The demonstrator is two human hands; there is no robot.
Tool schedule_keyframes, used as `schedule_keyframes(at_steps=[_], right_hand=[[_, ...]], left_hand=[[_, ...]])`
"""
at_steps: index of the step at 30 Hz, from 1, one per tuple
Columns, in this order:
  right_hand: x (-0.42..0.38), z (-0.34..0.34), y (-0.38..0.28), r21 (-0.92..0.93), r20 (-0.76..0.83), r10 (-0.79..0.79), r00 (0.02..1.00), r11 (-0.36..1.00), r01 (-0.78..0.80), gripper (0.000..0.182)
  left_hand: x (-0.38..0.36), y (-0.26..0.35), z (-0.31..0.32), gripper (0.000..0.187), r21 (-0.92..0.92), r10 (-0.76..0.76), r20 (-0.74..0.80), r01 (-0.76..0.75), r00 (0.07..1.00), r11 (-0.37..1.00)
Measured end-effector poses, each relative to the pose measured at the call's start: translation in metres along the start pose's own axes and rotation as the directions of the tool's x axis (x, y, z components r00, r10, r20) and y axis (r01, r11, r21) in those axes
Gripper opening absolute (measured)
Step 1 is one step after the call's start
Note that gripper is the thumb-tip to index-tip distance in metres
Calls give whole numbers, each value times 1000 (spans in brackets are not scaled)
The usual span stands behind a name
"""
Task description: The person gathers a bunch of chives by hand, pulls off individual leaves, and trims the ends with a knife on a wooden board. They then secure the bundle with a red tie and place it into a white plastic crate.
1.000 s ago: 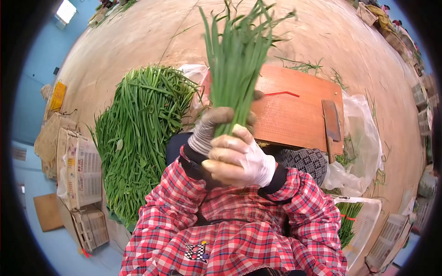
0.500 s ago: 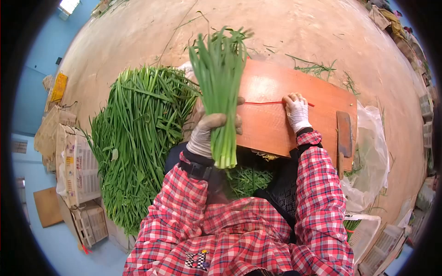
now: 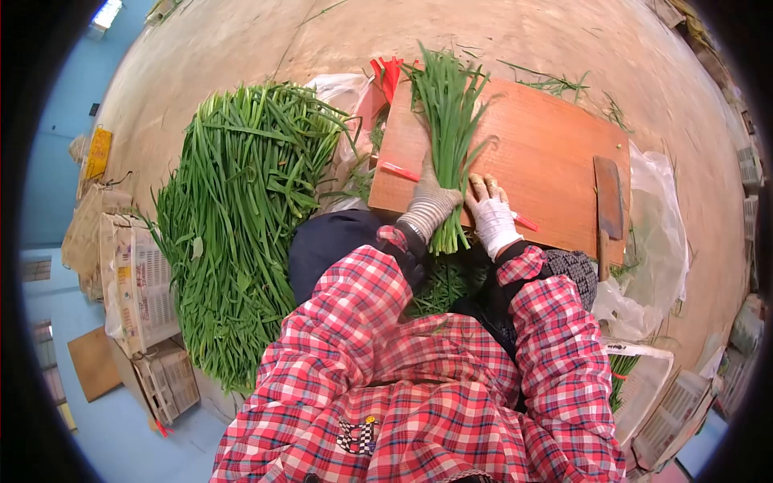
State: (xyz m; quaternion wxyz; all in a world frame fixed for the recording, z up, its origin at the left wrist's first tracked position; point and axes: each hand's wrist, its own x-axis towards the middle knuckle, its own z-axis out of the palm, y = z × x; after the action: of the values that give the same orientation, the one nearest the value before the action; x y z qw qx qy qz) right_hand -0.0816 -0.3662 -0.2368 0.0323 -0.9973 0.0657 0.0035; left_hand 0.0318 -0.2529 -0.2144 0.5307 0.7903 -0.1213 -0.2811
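A bunch of long green chives [image 3: 452, 113] lies over the left part of a wooden board [image 3: 539, 153], cut ends toward me. My left hand [image 3: 435, 197], in a striped glove, is closed round its lower stalks. Under the bunch runs a red tie [image 3: 398, 171], its ends showing on both sides. My right hand [image 3: 491, 211], in a whitish glove, rests on the board just right of the stalks, fingers stretched out and a little apart. The tie's right end sticks out beside this hand; whether the palm presses on it is hidden.
A big heap of chives [image 3: 241, 217] is on the left. A cleaver [image 3: 609, 197] lies along the board's right edge, beside clear plastic sheeting [image 3: 656, 233]. Red ties [image 3: 386, 76] stand at the board's far left corner. Plastic crates [image 3: 137, 282] are at far left.
My left hand has lowered the chives from mid-air onto the board, across the red tie. My right hand has shifted left and nearer me, to beside the bunch, and its fingers have straightened.
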Motion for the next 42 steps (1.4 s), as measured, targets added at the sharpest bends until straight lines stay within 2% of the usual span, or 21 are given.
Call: schedule_keyframes(at_steps=[2, 6, 7, 12, 13, 14, 15, 16, 17, 18, 20, 23, 24, 28, 30, 34, 35, 37, 39, 41, 42], right_hand=[[2, 10, 6, 64, -57, -74, 996, 995, 78, 57], [7, 10, 10, 104, -60, -157, 986, 981, 162, 52], [10, 11, 11, 136, -81, -140, 987, 979, 150, 51], [17, 24, 17, 238, -227, -123, 966, 955, 177, 48], [19, 28, 19, 264, -234, -98, 967, 951, 161, 46], [22, 37, 30, 304, -249, -96, 964, 937, 172, 44], [28, 51, 43, 323, -322, -97, 942, 924, 205, 39], [32, 26, 41, 548, -266, -19, 964, 820, 167, 33], [33, 41, 59, 422, -330, -12, 944, 892, 159, 33], [34, 36, 79, 451, -209, 24, 978, 890, 75, 33], [40, 2, 85, 550, -351, 89, 932, 825, 129, 40], [52, 19, 75, 324, -449, -172, 877, 883, 339, 49], [49, 30, 73, 479, -276, -82, 958, 852, 211, 57], [56, 42, 93, 364, -251, -196, 948, 889, 280, 52], [49, 43, 99, 401, -268, -141, 953, 883, 243, 49], [50, 28, 101, 640, -317, 73, 946, 752, 157, 47], [46, 9, 95, 527, -349, 51, 936, 836, 151, 44], [60, 14, 106, 669, -350, 103, 931, 723, 171, 43], [69, -16, 84, 987, -135, 258, 957, 122, 106, 41], [77, -60, 52, 737, -345, 56, 937, 634, 233, 43], [81, -78, 35, 509, -398, -80, 914, 809, 292, 45]], left_hand=[[3, 2, -4, 100, -79, 30, -2, -30, 1000, 996], [-7, 23, -5, 99, 211, -28, -40, 35, 999, 977], [-18, 41, -11, 96, 159, -7, 28, 2, 1000, 987], [-17, 22, 2, 86, 395, 87, -66, -54, 994, 917], [8, -12, 10, 68, 543, 257, 167, -306, 952, 782], [5, 1, 11, 57, 557, 186, 165, -247, 969, 793], [15, -36, 31, 75, 608, 358, 21, -296, 934, 737], [12, -24, 36, 80, 620, 373, -60, -259, 926, 741], [6, -4, 40, 83, 724, 318, -103, -148, 943, 673], [6, 12, 44, 86, 800, 261, -140, -47, 955, 599], [16, 15, 40, 90, 782, 175, -111, -23, 978, 623], [17, 19, 39, 99, 747, 135, -125, 4, 983, 664], [17, 22, 38, 100, 746, 128, -112, -1, 985, 666], [-4, 46, 19, 100, 585, -26, -26, 36, 999, 810], [-14, 48, 29, 91, 475, 73, -134, -1, 988, 880], [-51, 86, 7, 71, 356, 184, -109, -135, 977, 925], [-41, 73, 29, 61, 367, 331, -292, -214, 897, 905], [-75, 114, -14, 55, 307, 425, -316, -332, 849, 892], [-116, 147, -87, 43, 265, 588, -225, -532, 777, 804], [-138, 158, -153, 32, 399, 790, -285, -682, 543, 612], [-170, 170, -199, 27, 375, 715, -326, -610, 618, 698]])
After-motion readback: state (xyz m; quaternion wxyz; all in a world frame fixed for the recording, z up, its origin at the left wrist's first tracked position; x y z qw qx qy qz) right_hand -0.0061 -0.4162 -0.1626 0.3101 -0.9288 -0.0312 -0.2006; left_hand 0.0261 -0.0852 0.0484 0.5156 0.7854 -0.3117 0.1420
